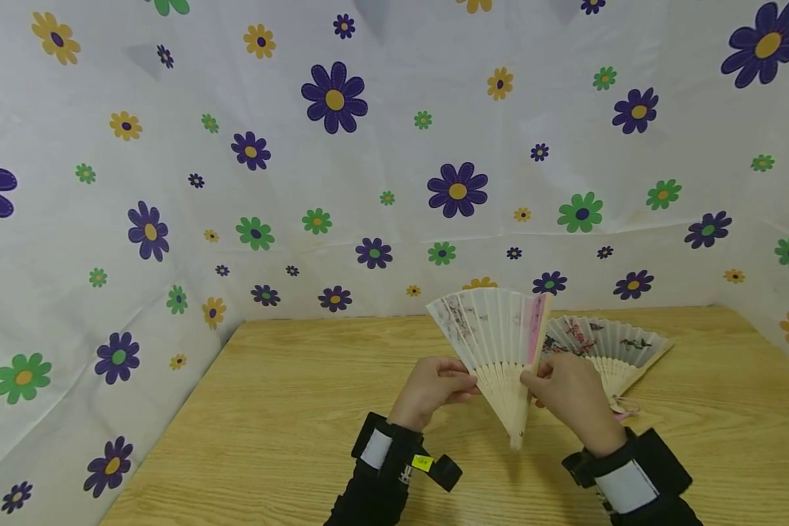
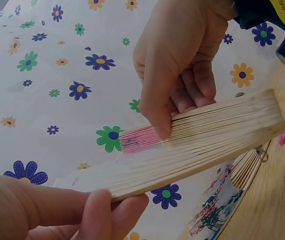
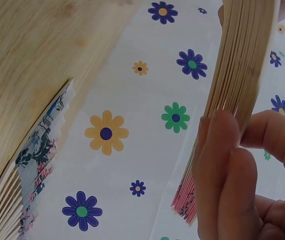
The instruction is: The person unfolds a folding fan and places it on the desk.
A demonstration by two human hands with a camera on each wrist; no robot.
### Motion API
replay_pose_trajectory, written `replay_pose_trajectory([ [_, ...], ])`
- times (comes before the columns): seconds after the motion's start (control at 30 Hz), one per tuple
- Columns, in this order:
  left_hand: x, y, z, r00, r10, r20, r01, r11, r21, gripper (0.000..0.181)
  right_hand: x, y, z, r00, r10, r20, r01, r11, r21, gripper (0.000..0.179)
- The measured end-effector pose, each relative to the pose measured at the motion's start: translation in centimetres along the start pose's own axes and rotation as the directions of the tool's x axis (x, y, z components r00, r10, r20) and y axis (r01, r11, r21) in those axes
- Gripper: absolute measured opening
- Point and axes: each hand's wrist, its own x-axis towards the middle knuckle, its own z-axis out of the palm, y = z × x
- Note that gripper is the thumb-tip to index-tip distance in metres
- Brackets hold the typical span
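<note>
Floral backdrop [image 1: 381, 157], fan [image 1: 502, 358] (blurry wristband label [image 1: 423, 463])

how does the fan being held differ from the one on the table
The held fan is raised between the left hand and right hand; the table fan rests on the table. In the head view, the held fan has a pink strip at its right edge; the table fan shows red blossoms. Both are folding fans with pale ribs.

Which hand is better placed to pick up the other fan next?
Right hand, probably: it's nearer the blossom-patterned folding fan than the left hand, though both grip the pink-edged folding fan.
</note>
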Motion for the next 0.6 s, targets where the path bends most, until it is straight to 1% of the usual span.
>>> replay_pose_trajectory([
  [0.27,0.07,0.03,-0.43,1.000,0.004,-0.014,-0.004,1.000,-0.020,0.017,0.15,0.36,-0.26,1.000,-0.003,-0.013,0.003,1.000,-0.008,0.030],
  [0.6,0.05,0.28,-0.73,1.000,0.003,-0.031,-0.004,1.000,-0.017,0.017,0.18,0.30,-0.52,1.000,0.012,0.006,-0.012,1.000,-0.019,0.032],
])
